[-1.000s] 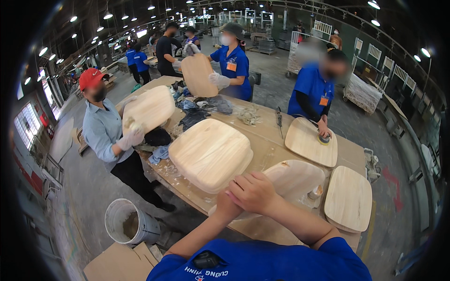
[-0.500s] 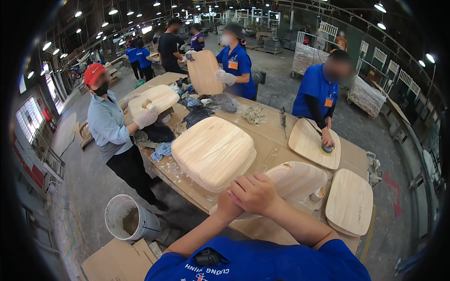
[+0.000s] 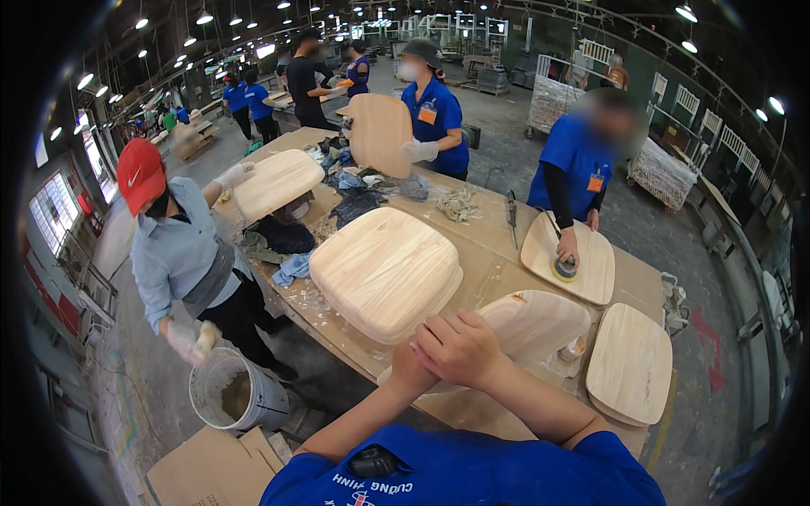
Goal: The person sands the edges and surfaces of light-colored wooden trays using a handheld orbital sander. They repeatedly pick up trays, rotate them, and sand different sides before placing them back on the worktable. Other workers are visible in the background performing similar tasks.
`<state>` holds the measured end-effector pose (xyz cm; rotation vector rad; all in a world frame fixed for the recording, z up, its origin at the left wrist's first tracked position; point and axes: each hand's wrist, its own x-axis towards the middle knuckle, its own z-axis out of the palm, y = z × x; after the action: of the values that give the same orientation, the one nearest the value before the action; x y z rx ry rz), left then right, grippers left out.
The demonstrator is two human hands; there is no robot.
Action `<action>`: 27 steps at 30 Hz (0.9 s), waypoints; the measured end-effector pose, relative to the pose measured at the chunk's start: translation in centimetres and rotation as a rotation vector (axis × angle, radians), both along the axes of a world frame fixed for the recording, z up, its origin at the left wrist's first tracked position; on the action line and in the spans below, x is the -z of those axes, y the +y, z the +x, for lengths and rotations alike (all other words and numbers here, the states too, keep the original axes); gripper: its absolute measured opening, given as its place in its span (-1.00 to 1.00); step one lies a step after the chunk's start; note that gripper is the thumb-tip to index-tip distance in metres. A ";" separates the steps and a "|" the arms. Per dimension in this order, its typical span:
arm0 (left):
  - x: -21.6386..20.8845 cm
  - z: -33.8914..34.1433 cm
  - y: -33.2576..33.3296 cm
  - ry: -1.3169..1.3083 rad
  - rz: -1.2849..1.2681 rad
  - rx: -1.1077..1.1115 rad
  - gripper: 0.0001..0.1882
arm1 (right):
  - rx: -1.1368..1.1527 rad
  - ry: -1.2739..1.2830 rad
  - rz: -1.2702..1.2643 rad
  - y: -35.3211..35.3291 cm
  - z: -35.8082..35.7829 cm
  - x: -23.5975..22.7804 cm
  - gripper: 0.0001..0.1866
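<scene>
My right hand [image 3: 462, 347] is closed over my left hand [image 3: 412, 368], its fingers wrapped across it. The left fingers are mostly hidden beneath. Both hands are in front of a pale wooden panel [image 3: 540, 323] with rounded corners, tilted up on its edge; whether they press on it I cannot tell. Just beyond them lies a stack of rounded wooden panels [image 3: 384, 270]. Another wooden panel [image 3: 629, 363] lies flat at the right, near my right forearm.
Cardboard covers the worktable [image 3: 485, 223]. Cloths [image 3: 359, 207] lie heaped beyond the stack. A co-worker on the right holds a round sanding tool [image 3: 564, 269] on a panel [image 3: 591, 253]. At left, a co-worker in a red cap [image 3: 142, 175] leans over a white bucket [image 3: 266, 405].
My hands have stayed put. The red-capped co-worker has turned from the table and lowered one gloved hand to the bucket. The right-hand co-worker's sanding tool has shifted left.
</scene>
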<state>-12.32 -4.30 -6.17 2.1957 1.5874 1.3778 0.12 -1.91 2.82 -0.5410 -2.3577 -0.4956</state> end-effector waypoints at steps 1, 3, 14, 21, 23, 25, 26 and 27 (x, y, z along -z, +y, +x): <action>0.0 0.0 0.0 0.002 0.000 0.001 -0.75 | 0.001 -0.002 0.003 0.0 0.0 0.0 -0.79; 0.1 -0.1 0.0 0.005 -0.002 -0.002 -0.76 | 0.004 -0.008 0.011 0.0 0.0 0.1 -0.79; 0.1 0.0 -0.6 -0.022 -0.021 -0.010 -0.76 | -0.006 0.001 0.018 -0.6 -0.1 0.1 -0.79; -0.3 0.1 -1.0 -0.028 0.026 0.010 -0.78 | -0.018 0.005 0.031 -1.0 -0.1 0.1 -0.77; -0.2 0.1 -1.0 -0.034 0.017 0.009 -0.78 | -0.017 0.005 0.024 -1.1 -0.1 0.1 -0.77; 0.1 0.0 -1.1 -0.030 0.022 0.000 -0.77 | -0.016 0.006 0.034 -1.2 -0.1 0.1 -0.77; 0.3 0.0 -1.1 -0.031 -0.018 -0.009 -0.77 | -0.017 0.001 0.026 -1.3 -0.1 0.1 -0.77; 0.4 0.0 -1.1 -0.021 0.011 -0.010 -0.77 | -0.011 0.003 0.033 -1.3 -0.1 0.1 -0.79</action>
<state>-12.37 -5.43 -6.57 2.1748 1.5900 1.4106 -0.01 -3.23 2.70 -0.5136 -2.3444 -0.5275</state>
